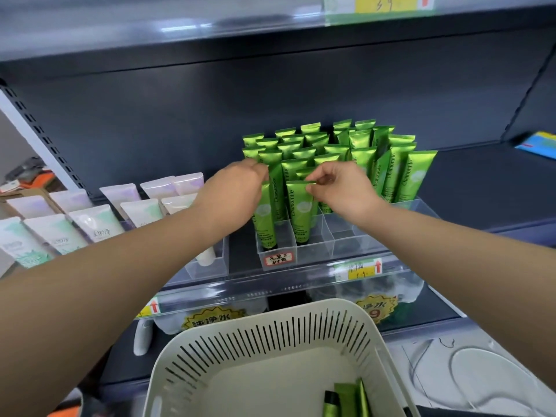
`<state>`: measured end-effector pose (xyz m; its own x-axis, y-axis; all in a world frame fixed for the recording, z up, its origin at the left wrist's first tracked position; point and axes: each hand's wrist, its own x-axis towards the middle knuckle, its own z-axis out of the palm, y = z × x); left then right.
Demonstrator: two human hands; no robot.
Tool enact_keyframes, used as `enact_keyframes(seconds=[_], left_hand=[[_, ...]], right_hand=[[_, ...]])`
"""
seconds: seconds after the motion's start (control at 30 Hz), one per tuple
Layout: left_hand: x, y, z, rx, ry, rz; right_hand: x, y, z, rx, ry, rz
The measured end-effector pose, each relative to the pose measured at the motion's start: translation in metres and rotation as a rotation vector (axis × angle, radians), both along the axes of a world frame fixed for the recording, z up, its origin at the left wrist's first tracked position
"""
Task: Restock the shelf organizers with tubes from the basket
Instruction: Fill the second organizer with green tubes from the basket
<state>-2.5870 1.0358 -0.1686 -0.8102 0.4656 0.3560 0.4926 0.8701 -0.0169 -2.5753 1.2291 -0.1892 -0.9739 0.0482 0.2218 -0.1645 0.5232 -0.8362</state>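
Observation:
Several green tubes (pixel 337 145) stand upright in a clear shelf organizer (pixel 346 233) on the dark shelf. My right hand (pixel 340 188) pinches the top edge of a green tube (pixel 301 212) standing in the organizer's front row. My left hand (pixel 237 188) grips the top of another green tube (pixel 266 224) in the front left slot. Below, a cream slotted basket (pixel 270 335) holds a few green tubes (pixel 346 398) in its right corner.
Pale white and mint tubes (pixel 90 221) fill an organizer to the left. The green organizer's front right slots hold nothing. Price tags (pixel 358 269) line the shelf edge. A blue packet (pixel 538 144) lies at the far right of the shelf.

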Motion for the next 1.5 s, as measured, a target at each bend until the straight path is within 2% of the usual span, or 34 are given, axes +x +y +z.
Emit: enact_keyframes(seconds=[0.57,0.77,0.97,1.2,1.5], left_hand=[[0.017,-0.005,0.016,-0.013,-0.011,0.031],[0.035,-0.004,0.027,-0.076,0.012,0.074],[0.06,-0.004,0.041,-0.146,0.09,0.064],[0.093,-0.007,0.051,-0.18,0.125,0.043],[0.144,-0.013,0.049,-0.171,0.165,0.089]], right_hand=[[0.012,-0.007,0.017,0.018,0.086,-0.008],[0.026,-0.01,0.026,0.205,0.103,0.013],[0.048,-0.015,0.038,0.497,0.114,0.058],[0.083,-0.02,0.054,0.69,0.09,0.056],[0.137,-0.034,0.059,0.776,0.105,0.063]])
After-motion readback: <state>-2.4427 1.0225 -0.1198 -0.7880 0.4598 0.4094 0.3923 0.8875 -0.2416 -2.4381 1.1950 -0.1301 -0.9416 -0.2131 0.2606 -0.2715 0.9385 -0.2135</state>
